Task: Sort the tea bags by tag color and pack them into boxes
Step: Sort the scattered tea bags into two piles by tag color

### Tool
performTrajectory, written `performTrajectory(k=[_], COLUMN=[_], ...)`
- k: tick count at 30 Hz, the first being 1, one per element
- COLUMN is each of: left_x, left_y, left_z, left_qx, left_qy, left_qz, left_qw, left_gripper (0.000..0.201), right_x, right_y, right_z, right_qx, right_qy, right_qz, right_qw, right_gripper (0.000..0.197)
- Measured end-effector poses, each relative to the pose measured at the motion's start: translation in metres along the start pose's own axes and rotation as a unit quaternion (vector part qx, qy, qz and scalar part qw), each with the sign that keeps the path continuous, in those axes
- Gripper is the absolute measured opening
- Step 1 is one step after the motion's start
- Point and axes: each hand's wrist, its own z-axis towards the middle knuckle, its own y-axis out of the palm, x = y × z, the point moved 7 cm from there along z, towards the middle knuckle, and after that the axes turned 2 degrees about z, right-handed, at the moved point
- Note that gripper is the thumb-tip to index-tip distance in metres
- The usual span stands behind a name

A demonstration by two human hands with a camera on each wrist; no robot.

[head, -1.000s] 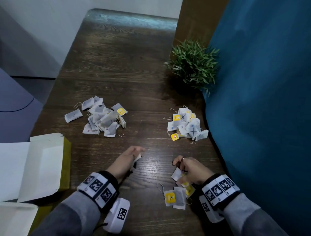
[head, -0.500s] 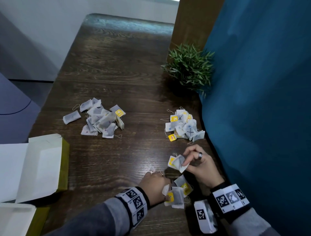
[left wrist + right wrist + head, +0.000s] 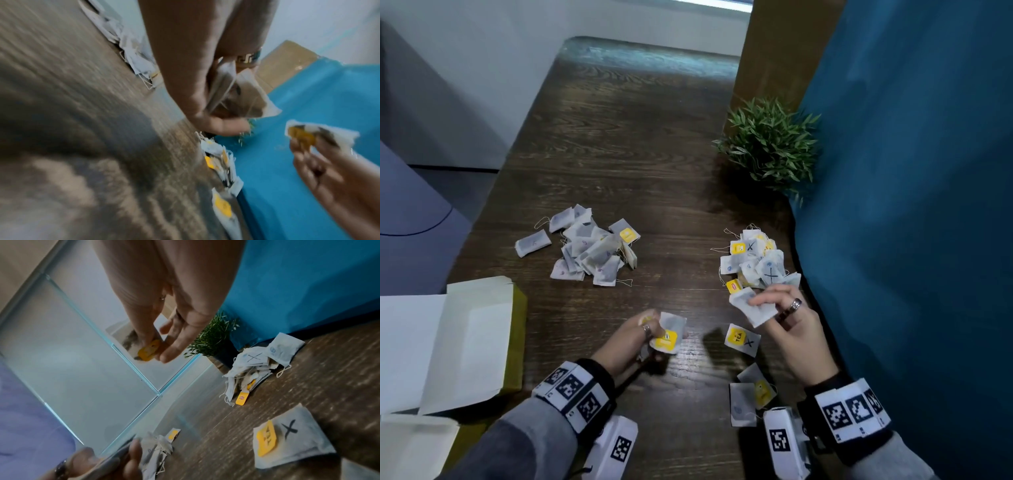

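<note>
Your left hand point(image 3: 633, 339) is up off the wooden table point(image 3: 640, 164), fingers curled around a small bunch of tea bags point(image 3: 669, 334). The front one shows a yellow tag, and the left wrist view has at least two bags pinched between thumb and fingers, though it's pretty blurry.

Your right hand point(image 3: 791, 322) is raised too, pinching a single tea bag point(image 3: 751, 305) between thumb and fingertips. From the right wrist view you can see a yellow tag on it, right under your thumb.

On the table between your hands sits a lone bag with a yellow tag and a black X point(image 3: 742, 340), flat and touching neither hand. Closer to you, by your right wrist, two more bags point(image 3: 751, 394) overlap each other, one with a yellow tag.

Farther out there are two heaps, well apart. The left pile point(image 3: 585, 248) is mostly plain white bags with one yellow tag showing at its right edge. The right pile point(image 3: 755, 262) sits near the blue fabric wall point(image 3: 911, 205), with several yellow tags and a couple of X marks, just beyond the bag your right hand holds.

An open box point(image 3: 469, 339) with white flaps and a yellow-green side lies at the table's left edge, and another box corner point(image 3: 414, 442) pokes in below it. A little green plant point(image 3: 770, 144) stands at the right, beside the fabric.
</note>
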Motion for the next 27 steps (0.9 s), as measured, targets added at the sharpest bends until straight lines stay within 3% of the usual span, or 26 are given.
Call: performTrajectory(k=[4, 8, 9, 12, 16, 18, 22, 27], left_x=[0.017, 0.022, 0.025, 0.032, 0.035, 0.037, 0.037, 0.032], left_y=[0.006, 0.013, 0.016, 0.023, 0.025, 0.027, 0.032, 0.030], left_z=[-0.006, -0.010, -0.012, -0.016, -0.016, -0.016, -0.020, -0.019], left_qx=[-0.047, -0.077, -0.092, -0.120, -0.133, -0.154, -0.185, -0.152], left_qy=[0.002, -0.032, -0.043, -0.054, -0.053, -0.043, -0.031, -0.036], left_qz=[-0.145, -0.224, -0.239, -0.252, -0.274, -0.270, -0.283, -0.305], left_qw=[0.988, 0.971, 0.966, 0.959, 0.951, 0.949, 0.941, 0.939], left_gripper=[0.016, 0.068, 0.068, 0.060, 0.072, 0.069, 0.059, 0.053], right_x=[0.006, 0.011, 0.010, 0.010, 0.007, 0.008, 0.010, 0.002], right_y=[0.007, 0.021, 0.024, 0.036, 0.054, 0.066, 0.086, 0.094], right_z=[0.003, 0.003, 0.003, 0.000, 0.002, 0.003, 0.004, 0.010], right_qx=[0.000, -0.049, -0.069, -0.119, -0.089, -0.085, -0.069, -0.063], right_qy=[0.038, 0.089, 0.090, 0.096, 0.106, 0.105, 0.094, 0.040], right_qz=[0.075, 0.117, 0.107, 0.081, 0.114, 0.095, 0.050, -0.015], right_qw=[0.996, 0.988, 0.988, 0.985, 0.984, 0.986, 0.992, 0.997], right_gripper=[0.032, 0.016, 0.010, 0.034, 0.017, 0.016, 0.036, 0.050])
